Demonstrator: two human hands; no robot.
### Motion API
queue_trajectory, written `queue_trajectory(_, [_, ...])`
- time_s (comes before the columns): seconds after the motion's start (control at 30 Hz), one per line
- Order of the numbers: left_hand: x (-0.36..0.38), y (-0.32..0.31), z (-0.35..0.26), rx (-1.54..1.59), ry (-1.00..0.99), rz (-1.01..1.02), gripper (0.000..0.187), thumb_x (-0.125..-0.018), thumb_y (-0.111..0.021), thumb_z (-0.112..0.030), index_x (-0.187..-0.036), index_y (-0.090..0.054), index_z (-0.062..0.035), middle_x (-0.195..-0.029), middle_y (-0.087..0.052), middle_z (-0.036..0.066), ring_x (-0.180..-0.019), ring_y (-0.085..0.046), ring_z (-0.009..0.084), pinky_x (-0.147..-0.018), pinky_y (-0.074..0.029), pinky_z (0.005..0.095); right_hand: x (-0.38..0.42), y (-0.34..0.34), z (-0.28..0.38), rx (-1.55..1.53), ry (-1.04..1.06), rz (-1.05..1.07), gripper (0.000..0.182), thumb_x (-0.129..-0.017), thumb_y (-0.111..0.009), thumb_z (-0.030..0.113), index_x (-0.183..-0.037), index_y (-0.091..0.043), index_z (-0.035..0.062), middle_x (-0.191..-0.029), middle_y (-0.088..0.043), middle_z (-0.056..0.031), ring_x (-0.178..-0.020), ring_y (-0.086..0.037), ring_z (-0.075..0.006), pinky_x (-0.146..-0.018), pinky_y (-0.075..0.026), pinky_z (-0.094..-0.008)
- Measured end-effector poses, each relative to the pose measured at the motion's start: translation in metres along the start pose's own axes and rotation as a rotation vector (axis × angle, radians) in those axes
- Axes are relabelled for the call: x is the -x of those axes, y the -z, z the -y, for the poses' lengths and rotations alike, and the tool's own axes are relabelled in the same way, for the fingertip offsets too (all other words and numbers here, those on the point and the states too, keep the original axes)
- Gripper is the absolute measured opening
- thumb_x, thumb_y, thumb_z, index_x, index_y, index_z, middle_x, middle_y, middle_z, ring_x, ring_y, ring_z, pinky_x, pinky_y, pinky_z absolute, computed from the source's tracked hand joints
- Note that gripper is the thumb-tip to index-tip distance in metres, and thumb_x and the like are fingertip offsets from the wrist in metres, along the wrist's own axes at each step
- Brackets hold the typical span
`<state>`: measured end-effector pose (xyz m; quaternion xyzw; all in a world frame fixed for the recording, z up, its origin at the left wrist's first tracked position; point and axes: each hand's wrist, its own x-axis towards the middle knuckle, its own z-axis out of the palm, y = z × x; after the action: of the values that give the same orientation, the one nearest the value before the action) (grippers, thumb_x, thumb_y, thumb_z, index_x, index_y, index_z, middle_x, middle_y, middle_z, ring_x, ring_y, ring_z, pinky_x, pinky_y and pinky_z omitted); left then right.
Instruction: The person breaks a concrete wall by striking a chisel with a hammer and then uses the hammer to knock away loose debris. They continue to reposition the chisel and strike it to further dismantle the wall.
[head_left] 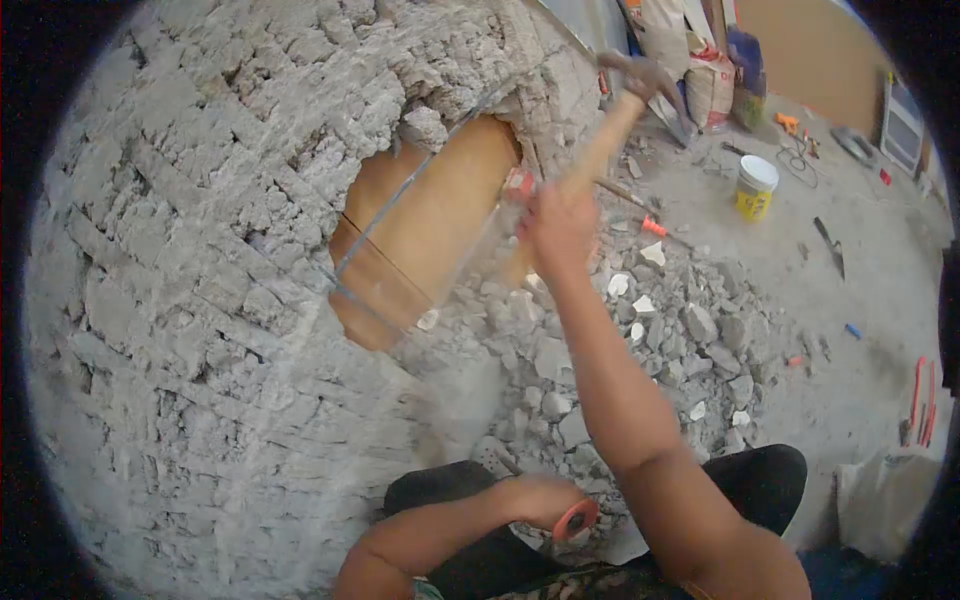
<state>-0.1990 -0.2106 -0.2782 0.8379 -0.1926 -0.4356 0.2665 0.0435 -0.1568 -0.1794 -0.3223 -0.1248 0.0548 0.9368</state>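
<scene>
My right hand is wrapped round the wooden handle of a hammer, raised in front of the wall with its metal head up and to the right. The hand and handle are slightly blurred. Low down near my knees, my left hand grips a chisel with a round orange-red guard; most of its shaft is hidden. Before me stands a rough, broken grey wall. Through a jagged hole in it shows a tan board, and thin metal bars cross the opening.
Broken rubble is heaped along the wall's foot. A tool with an orange grip lies on it. Farther right are a white-and-yellow bucket, a trowel and red bars. Sacks stand at the back.
</scene>
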Motion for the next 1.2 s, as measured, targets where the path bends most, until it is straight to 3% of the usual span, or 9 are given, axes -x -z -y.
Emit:
queue_trajectory(0.13, [-0.032, -0.014, 0.037, 0.070, -0.031, 0.120, 0.022, -0.068, -0.067, -0.027, -0.083, -0.064, -0.0107, -0.076, -0.066, 0.013, -0.070, -0.063, 0.0298, -0.060, -0.047, 0.0429, -0.068, -0.055, -0.115, 0.522, 0.084, -0.036, 0.021, -0.084, -0.058, 0.012, -0.070, -0.044, 0.0070, -0.058, -0.049, -0.0046, -0.044, -0.048, -0.0163, -0.038, -0.040, -0.0329])
queue_trajectory(0.23, [-0.030, -0.007, 0.030, 0.053, 0.094, 0.037, 0.020, -0.067, -0.067, -0.024, -0.081, -0.063, -0.0098, -0.072, -0.065, 0.013, -0.066, -0.060, 0.0288, -0.060, -0.047, 0.0417, -0.041, -0.059, -0.113, 0.262, -0.424, 0.262, 0.019, -0.083, -0.058, 0.013, -0.071, -0.050, 0.0018, -0.058, -0.052, -0.0080, -0.045, -0.052, -0.0190, -0.040, -0.042, -0.0362])
queue_trajectory(0.3, [-0.038, -0.004, 0.037, 0.005, 0.063, 0.105, 0.019, -0.068, -0.067, -0.022, -0.081, -0.063, -0.0097, -0.074, -0.065, 0.012, -0.067, -0.061, 0.0287, -0.061, -0.047, 0.0412, -0.023, -0.047, -0.086, 0.707, -0.450, 0.487, 0.032, -0.075, -0.058, 0.014, -0.094, -0.055, -0.0117, -0.063, -0.059, -0.0202, -0.055, -0.061, -0.0320, -0.053, -0.050, -0.0419])
queue_trajectory(0.53, [-0.010, 0.010, 0.007, -0.036, -0.023, -0.001, 0.023, -0.072, -0.066, -0.023, -0.093, -0.061, -0.0131, -0.091, -0.066, 0.013, -0.083, -0.065, 0.0327, -0.071, -0.050, 0.0447, 0.039, -0.001, -0.111, 0.619, 0.028, 0.131, 0.031, -0.075, -0.060, 0.016, -0.096, -0.057, -0.0068, -0.072, -0.061, -0.0205, -0.065, -0.063, -0.0316, -0.062, -0.050, -0.0427])
queue_trajectory(0.67, [-0.006, 0.002, 0.003, 0.004, 0.136, 0.076, 0.024, -0.072, -0.065, -0.023, -0.094, -0.062, -0.0137, -0.091, -0.067, 0.014, -0.086, -0.065, 0.0335, -0.070, -0.051, 0.0453, 0.052, 0.056, -0.103, 0.579, -0.108, 0.061, 0.009, -0.079, -0.054, 0.008, -0.081, -0.049, 0.0007, -0.057, -0.051, -0.0053, -0.044, -0.052, -0.0144, -0.038, -0.042, -0.0299])
queue_trajectory(0.8, [0.006, 0.001, 0.010, 0.043, 0.087, 0.040, 0.023, -0.072, -0.064, -0.023, -0.093, -0.063, -0.0136, -0.090, -0.067, 0.012, -0.086, -0.065, 0.0352, -0.068, -0.051, 0.0459, 0.064, 0.115, -0.107, 0.628, -0.187, 0.046, 0.009, -0.079, -0.055, 0.008, -0.081, -0.049, 0.0011, -0.058, -0.049, -0.0040, -0.042, -0.049, -0.0143, -0.037, -0.040, -0.0302])
queue_trajectory(0.87, [0.007, 0.003, 0.014, 0.063, 0.034, 0.013, 0.022, -0.073, -0.064, -0.022, -0.094, -0.063, -0.0137, -0.089, -0.067, 0.012, -0.085, -0.065, 0.0355, -0.067, -0.051, 0.0459, 0.065, 0.125, -0.087, 0.523, -0.513, 0.058, 0.020, -0.078, -0.058, 0.013, -0.086, -0.053, -0.0046, -0.068, -0.060, -0.0129, -0.054, -0.059, -0.0243, -0.049, -0.047, -0.0361])
queue_trajectory(1.03, [0.061, 0.018, 0.005, 0.012, 0.039, -0.258, 0.023, -0.068, -0.065, -0.018, -0.090, -0.066, -0.0128, -0.080, -0.067, 0.015, -0.080, -0.066, 0.0354, -0.062, -0.051, 0.0468, 0.078, 0.244, -0.135, 1.146, -0.482, 0.148, 0.011, -0.080, -0.058, 0.011, -0.078, -0.053, 0.0008, -0.060, -0.051, -0.0032, -0.047, -0.051, -0.0145, -0.042, -0.043, -0.0304])
queue_trajectory(1.2, [0.081, -0.010, 0.022, 0.032, -0.105, -0.425, 0.015, -0.068, -0.066, -0.019, -0.079, -0.068, -0.0080, -0.078, -0.067, 0.016, -0.074, -0.067, 0.0344, -0.059, -0.053, 0.0462, 0.135, 0.332, -0.143, 1.780, -0.779, 0.472, 0.012, -0.078, -0.060, 0.014, -0.078, -0.059, 0.0020, -0.067, -0.062, -0.0065, -0.054, -0.060, -0.0209, -0.045, -0.046, -0.0367])
